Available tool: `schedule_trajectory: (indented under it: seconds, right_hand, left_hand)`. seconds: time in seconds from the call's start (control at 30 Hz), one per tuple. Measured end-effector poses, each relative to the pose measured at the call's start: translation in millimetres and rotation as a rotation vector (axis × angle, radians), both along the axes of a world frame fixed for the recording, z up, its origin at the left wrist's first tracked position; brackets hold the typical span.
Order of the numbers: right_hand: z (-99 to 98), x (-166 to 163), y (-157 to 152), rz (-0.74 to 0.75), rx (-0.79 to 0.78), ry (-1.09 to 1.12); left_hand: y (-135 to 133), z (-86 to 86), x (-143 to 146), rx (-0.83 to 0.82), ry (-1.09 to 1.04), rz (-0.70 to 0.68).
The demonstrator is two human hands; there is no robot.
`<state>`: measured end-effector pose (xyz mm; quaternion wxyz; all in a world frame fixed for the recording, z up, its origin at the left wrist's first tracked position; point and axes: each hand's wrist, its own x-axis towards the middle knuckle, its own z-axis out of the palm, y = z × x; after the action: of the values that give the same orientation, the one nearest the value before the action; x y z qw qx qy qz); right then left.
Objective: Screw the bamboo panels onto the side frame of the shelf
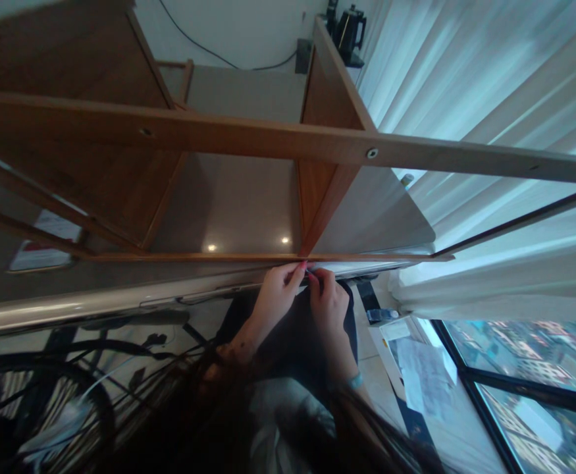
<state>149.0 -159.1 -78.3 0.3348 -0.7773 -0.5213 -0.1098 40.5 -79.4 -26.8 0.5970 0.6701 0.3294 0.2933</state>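
Observation:
A wooden shelf frame (248,135) rests on a grey table (248,197) in front of me, with an upright panel (324,191) meeting its lower rail (238,257). Just below that joint, at the table's near edge, my left hand (280,286) pinches with thumb and finger against the rail's underside. Close beside it, my right hand (328,296) is also closed in a pinch. Something small and thin shows between the fingertips of both hands, too small to name. A screw head (372,153) shows in the upper rail.
A larger wooden panel (85,125) slants at the left. Behind the frame stand an electric kettle (351,29) and a cable (209,49) along the wall. White curtains (490,79) hang at the right, above a window (539,355). A bicycle wheel (104,395) is at the lower left.

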Motion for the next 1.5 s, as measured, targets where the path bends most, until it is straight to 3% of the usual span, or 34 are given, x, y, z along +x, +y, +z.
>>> schedule_trajectory:
  seconds: [0.27,0.4,0.53,0.7,0.8,0.93,1.07,1.17,1.23,1.4,1.5]
  right_hand:
    - [1.0,-9.7,-7.8,0.001,-0.077,-0.077]
    - [-2.2,-17.4,-1.7,-0.007,-0.081,0.037]
    - [6.2,-30.1,3.6,0.049,-0.043,0.446]
    - [23.9,-45.3,11.6,0.16,0.095,1.034]
    - [28.2,-50.3,16.8,0.213,0.168,1.315]
    - [31.2,-55.0,22.4,0.229,0.181,1.617]
    - [34.5,-58.2,26.3,0.259,0.187,1.729]
    - [35.1,-56.7,25.5,0.229,0.164,1.659]
    - [34.6,-51.9,21.4,0.155,0.146,1.472]
    - [38.2,-30.1,5.5,-0.006,-0.01,0.401]
    - [45.0,-20.5,1.9,0.032,-0.111,0.012]
  left_hand:
    - [-3.2,-0.9,-2.0,-0.063,-0.017,-0.036]
    - [-3.6,-5.2,-1.0,-0.055,-0.03,-0.039]
    - [-1.2,-5.1,-4.0,0.013,0.044,-0.029]
    - [2.7,6.8,-23.6,0.288,0.399,0.068]
    - [2.4,14.6,-36.6,0.373,0.528,0.1]
    - [0.4,17.4,-42.3,0.44,0.585,0.104]
    - [2.2,19.4,-38.5,0.523,0.602,0.083]
    - [6.0,25.1,-34.8,0.58,0.587,0.082]
    - [7.8,30.3,-32.5,0.614,0.588,0.067]
    - [6.2,44.0,-23.8,0.705,0.607,0.02]
    - [3.4,50.6,-17.1,0.739,0.658,0.004]
